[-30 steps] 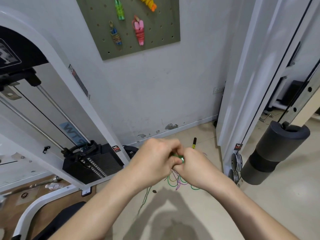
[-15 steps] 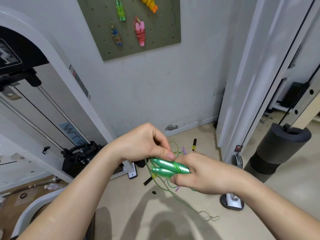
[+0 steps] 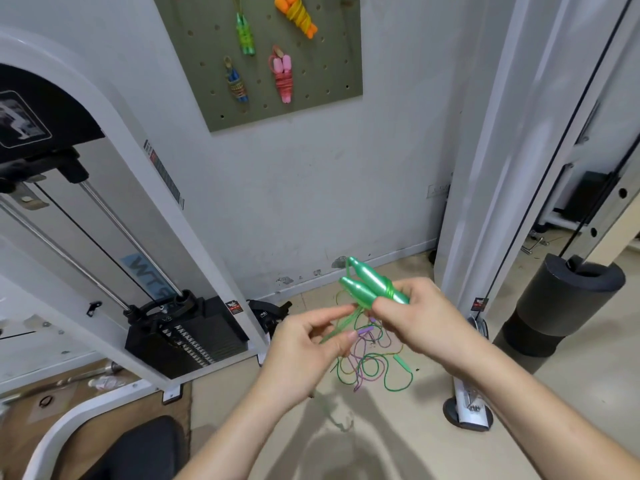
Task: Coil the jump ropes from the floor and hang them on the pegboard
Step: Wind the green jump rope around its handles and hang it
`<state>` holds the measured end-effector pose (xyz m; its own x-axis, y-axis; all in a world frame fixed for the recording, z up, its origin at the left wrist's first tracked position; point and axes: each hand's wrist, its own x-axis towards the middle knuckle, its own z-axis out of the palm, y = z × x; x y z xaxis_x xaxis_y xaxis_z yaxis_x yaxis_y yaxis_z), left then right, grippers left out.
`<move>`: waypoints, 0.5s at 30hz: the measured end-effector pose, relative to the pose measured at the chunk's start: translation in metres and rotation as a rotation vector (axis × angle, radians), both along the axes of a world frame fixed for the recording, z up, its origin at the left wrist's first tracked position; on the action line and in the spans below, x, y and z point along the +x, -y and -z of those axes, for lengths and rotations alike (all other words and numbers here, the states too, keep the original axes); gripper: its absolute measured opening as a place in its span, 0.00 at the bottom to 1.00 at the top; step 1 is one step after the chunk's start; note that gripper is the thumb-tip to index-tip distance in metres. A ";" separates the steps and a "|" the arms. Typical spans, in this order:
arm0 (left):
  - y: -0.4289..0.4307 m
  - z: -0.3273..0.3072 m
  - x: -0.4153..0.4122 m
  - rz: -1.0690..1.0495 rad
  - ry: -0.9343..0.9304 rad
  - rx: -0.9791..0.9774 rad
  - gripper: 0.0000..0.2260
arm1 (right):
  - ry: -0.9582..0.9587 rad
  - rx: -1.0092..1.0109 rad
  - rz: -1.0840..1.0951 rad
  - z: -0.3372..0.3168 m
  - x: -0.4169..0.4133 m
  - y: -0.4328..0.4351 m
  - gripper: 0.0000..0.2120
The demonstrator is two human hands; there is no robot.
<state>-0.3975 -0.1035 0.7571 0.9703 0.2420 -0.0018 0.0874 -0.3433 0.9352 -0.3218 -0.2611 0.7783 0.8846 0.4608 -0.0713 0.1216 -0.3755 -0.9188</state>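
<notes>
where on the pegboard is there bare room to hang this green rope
Bare holes lie right of the pink coiled rope, up to the olive pegboard's right edge, and left of the blue coiled rope. The middle is crowded: lime coil and orange coil hang there.

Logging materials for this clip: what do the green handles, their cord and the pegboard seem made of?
Handles: glossy pearly plastic, judging by the bright highlights. Cord: thin, flexible, likely vinyl; blurred here. Pegboard: matte olive sheet with regular holes, painted hardboard or metal, cannot tell which.
</notes>
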 end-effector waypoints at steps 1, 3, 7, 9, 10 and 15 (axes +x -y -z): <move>-0.001 0.003 -0.005 -0.001 0.087 0.323 0.11 | 0.031 -0.066 0.014 0.004 0.004 0.001 0.12; -0.001 0.003 -0.011 0.075 0.224 0.877 0.07 | 0.089 -0.194 0.010 0.015 0.007 -0.001 0.13; 0.004 -0.009 -0.011 0.167 0.246 1.338 0.10 | 0.132 -0.266 -0.005 0.029 0.002 -0.012 0.11; 0.003 -0.013 -0.012 0.213 0.307 1.438 0.06 | 0.178 -0.306 -0.024 0.030 0.001 -0.014 0.11; 0.001 -0.015 -0.012 0.233 0.354 1.461 0.06 | 0.219 -0.343 -0.043 0.031 0.001 -0.015 0.11; -0.015 -0.017 -0.006 0.368 0.522 1.471 0.08 | 0.367 -0.564 -0.205 0.028 -0.005 -0.014 0.12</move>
